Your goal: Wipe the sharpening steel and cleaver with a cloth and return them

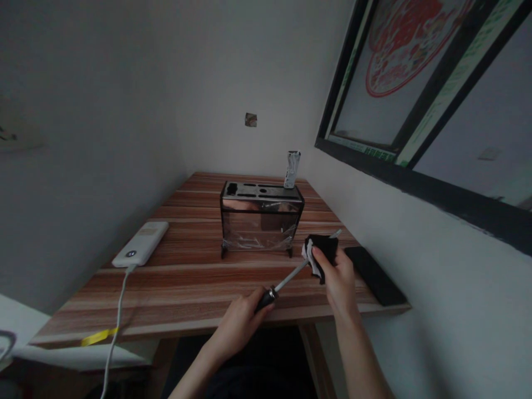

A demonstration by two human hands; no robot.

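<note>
My left hand (239,324) is closed round the black handle of a honing steel (291,275), just over the table's front edge. The grey rod slants up and to the right, its tip showing beyond the cloth. Around the rod, near its far end, my right hand (338,271) pinches a folded black and white cloth (325,248). Behind the hands stands a knife block (261,219) with a slotted top and shiny, see-through front. An upright piece wrapped in clear plastic (292,168) rises from its back right corner; what it is I cannot tell.
On the left of the wood-grain table (187,277) lies a white power bank (141,244) with a white cable (120,310) hanging over the front edge beside yellow tape (97,337). A flat black object (376,275) lies at the right edge by the wall. A dark-framed window (415,160) is above.
</note>
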